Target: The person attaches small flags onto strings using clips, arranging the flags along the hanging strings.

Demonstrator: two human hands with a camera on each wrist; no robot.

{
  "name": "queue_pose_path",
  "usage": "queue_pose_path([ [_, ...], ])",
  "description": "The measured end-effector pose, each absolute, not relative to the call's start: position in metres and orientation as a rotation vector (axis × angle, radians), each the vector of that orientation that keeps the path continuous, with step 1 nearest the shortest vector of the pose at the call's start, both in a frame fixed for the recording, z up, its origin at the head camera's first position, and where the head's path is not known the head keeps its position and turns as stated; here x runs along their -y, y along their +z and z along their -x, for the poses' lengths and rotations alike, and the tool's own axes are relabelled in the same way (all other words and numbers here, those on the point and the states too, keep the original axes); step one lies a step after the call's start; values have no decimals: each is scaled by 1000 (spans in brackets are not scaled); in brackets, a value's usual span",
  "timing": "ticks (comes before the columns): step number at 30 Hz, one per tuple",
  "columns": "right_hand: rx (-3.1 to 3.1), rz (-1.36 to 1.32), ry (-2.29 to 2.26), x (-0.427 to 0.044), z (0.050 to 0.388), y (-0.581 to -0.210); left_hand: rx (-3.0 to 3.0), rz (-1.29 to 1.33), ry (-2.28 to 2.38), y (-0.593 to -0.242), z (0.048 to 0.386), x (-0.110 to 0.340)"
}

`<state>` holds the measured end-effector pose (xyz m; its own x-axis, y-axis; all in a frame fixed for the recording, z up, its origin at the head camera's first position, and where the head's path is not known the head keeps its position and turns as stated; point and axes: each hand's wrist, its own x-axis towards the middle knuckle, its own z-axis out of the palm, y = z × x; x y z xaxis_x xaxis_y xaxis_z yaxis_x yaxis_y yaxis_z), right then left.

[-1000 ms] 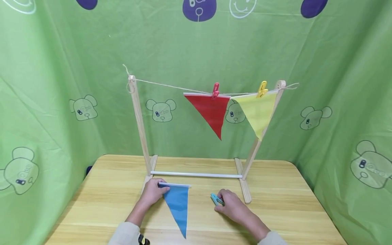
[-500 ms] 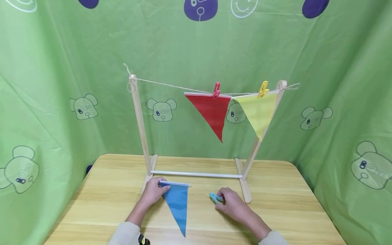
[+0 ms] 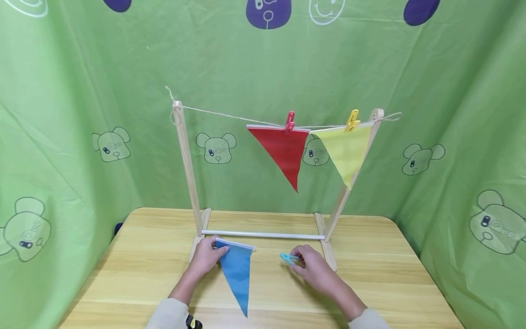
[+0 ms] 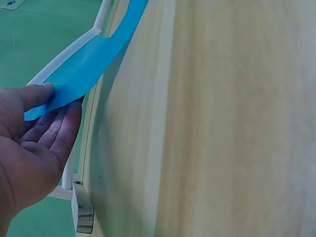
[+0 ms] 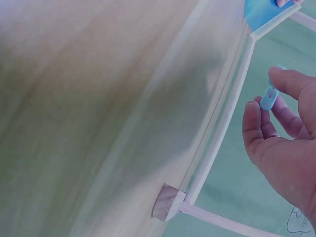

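Observation:
A blue triangular pennant [image 3: 237, 269] with a white top edge is pinched at its upper left corner by my left hand [image 3: 204, 257]. In the left wrist view, thumb and fingers close on the blue cloth [image 4: 81, 74]. My right hand [image 3: 315, 268] holds a light-blue clothespin [image 3: 288, 259] between thumb and fingers, to the right of the pennant and apart from it. The right wrist view shows the clothespin [image 5: 270, 94] at the fingertips. On the string [image 3: 222, 114] hang a red pennant [image 3: 283, 151] under a red clothespin [image 3: 290, 122] and a yellow pennant [image 3: 348, 148] under a yellow clothespin [image 3: 352, 120].
Two wooden posts [image 3: 186, 164] carry the string, with a white rod [image 3: 263, 235] joining their feet low down. The frame stands toward the back of the wooden table [image 3: 370, 283]. Green printed curtains [image 3: 65, 114] surround it.
The pennant has risen slightly at its left end, so its top edge now slopes down to the right. My right hand has lifted a little, and the clothespin has turned flatter.

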<state>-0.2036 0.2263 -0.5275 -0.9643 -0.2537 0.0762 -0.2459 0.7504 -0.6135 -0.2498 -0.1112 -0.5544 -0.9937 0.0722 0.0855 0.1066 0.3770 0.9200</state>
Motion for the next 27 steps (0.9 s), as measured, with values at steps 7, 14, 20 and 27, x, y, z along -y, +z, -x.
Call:
queue_pose_path([
  [7, -2926, 453, -1119, -226, 207, -525, 2568, 142, -1733, -553, 249, 109],
  [14, -2945, 482, -1157, -226, 208, -523, 2556, 139, -1754, -551, 250, 108],
  [20, -2973, 429, -1159, -226, 209, -520, 2523, 120, -1794, -546, 249, 108],
  [27, -2992, 401, -1209, -226, 213, -510, 2435, 90, -1853, -539, 250, 107],
])
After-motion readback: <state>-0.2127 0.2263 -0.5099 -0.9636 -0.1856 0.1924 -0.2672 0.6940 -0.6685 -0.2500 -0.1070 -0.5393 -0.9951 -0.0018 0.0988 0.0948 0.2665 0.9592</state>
